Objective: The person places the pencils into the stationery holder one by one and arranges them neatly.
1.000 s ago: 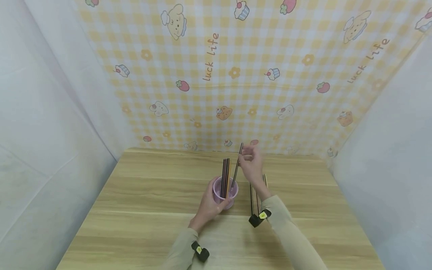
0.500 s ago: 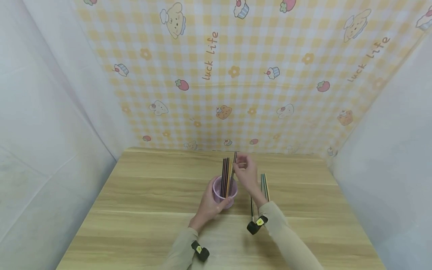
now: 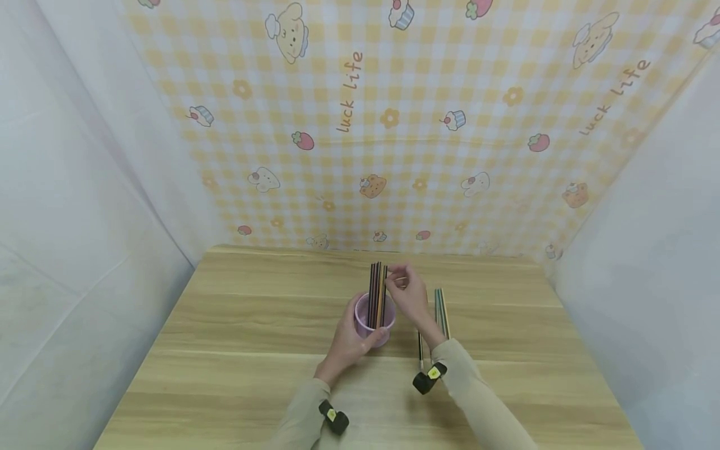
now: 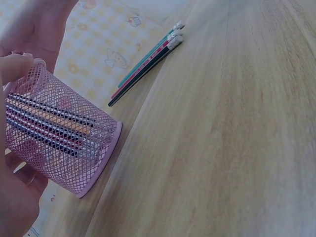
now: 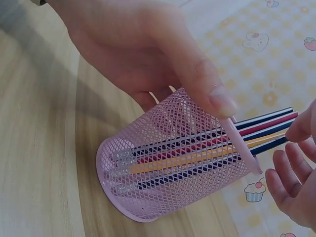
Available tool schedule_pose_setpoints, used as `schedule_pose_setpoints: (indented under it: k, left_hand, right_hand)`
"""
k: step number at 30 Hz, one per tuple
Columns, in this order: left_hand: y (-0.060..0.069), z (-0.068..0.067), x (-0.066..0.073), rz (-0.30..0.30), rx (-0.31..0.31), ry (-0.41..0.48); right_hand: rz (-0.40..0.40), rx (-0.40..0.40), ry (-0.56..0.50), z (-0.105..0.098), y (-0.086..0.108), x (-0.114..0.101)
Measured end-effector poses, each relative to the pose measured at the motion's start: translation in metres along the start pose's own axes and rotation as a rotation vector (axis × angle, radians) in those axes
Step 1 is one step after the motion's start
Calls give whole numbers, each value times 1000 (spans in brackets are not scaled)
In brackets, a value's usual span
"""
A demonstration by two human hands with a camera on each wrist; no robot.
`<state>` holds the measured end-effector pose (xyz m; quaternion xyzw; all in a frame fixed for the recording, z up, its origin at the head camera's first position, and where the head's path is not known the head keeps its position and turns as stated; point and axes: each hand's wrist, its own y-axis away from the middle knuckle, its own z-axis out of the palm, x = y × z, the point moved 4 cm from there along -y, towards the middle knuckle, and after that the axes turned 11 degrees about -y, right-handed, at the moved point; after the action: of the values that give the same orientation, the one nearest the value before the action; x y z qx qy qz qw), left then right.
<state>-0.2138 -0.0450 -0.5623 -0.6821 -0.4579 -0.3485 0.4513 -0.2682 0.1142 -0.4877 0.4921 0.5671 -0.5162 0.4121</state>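
Cannot count overlapping pencils (image 5: 269, 124) inside one mesh cup (image 5: 173, 195), clasped by left grip (image 3: 347, 342). Cannot tell right grip (image 3: 412, 292): pinching or released. Counted three-plus loose pencils (image 4: 146, 68) on bench (image 4: 217, 128).

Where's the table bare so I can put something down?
Bare: the table between the left white wall and the left hand, and from the loose pencils and right sleeve to the right white wall. Crowded: the middle, around the pink cup and right hand.

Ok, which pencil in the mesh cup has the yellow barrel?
The yellow pencil, just above the lowest dark pencil in the right wrist view; the others showing in the mesh cup are dark or red.
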Motion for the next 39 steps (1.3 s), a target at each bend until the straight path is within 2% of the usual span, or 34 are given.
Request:
schedule_pose_setpoints:
  k: [5, 9, 12, 21, 28, 39]
  left_hand:
    - [-1, 0, 1, 3, 5, -21]
    - [-2, 1, 3, 2, 26, -14]
    - [-2, 2, 3, -5, 34, -8]
    - [-1, 1, 0, -56, -29, -1]
    - [0, 1, -1, -59, -38, 11]
    - [1, 1, -1, -40, -21, -14]
  right_hand:
    - [-33, 0, 12, -3, -2, 5]
    - [-29, 12, 39, -9, -4, 7]
    - [-6, 20, 66, -15, -5, 7]
    - [80, 47, 148, -38, -8, 18]
    - [120, 67, 196, -54, -11, 35]
    - [174, 82, 199, -74, -13, 50]
